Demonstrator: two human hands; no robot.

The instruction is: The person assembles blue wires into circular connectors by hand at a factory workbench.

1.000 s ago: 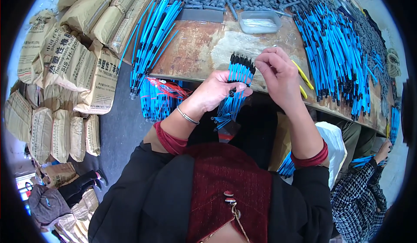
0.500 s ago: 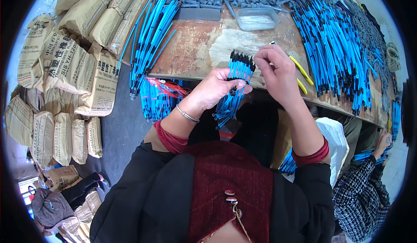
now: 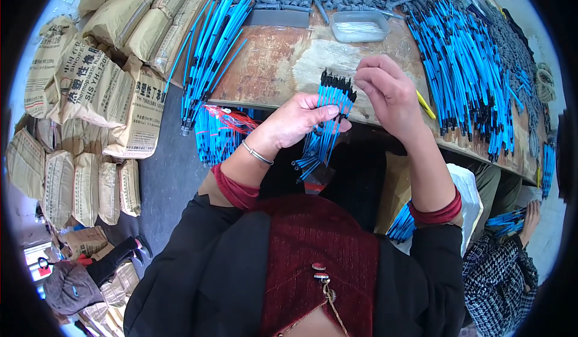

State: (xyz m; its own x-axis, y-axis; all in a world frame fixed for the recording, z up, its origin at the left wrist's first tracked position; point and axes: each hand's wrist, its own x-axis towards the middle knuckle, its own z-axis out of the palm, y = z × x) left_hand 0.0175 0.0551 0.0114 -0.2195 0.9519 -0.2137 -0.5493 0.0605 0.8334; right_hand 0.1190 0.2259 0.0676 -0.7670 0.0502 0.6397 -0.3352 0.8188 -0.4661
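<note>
- Two bare hands meet above the near edge of a worn wooden workbench [image 3: 271, 66]: the left hand [image 3: 298, 123] has its fingers wrapped tight around a bundle of blue rods with black tips [image 3: 328, 117], held upright just off the bench edge.
- The right hand [image 3: 388, 90] hovers at the bundle's black tips, its fingertips drawn together in a pinch there; what they pinch cannot be made out.
- Loose blue rods [image 3: 463, 72] lie heaped on the bench to the right, a clear plastic tray [image 3: 360, 25] sits farther back, and paper sacks [image 3: 102, 90] are stacked at left.

Glossy plastic tubes [image 3: 328, 117], worn wooden table [image 3: 271, 66]
</note>
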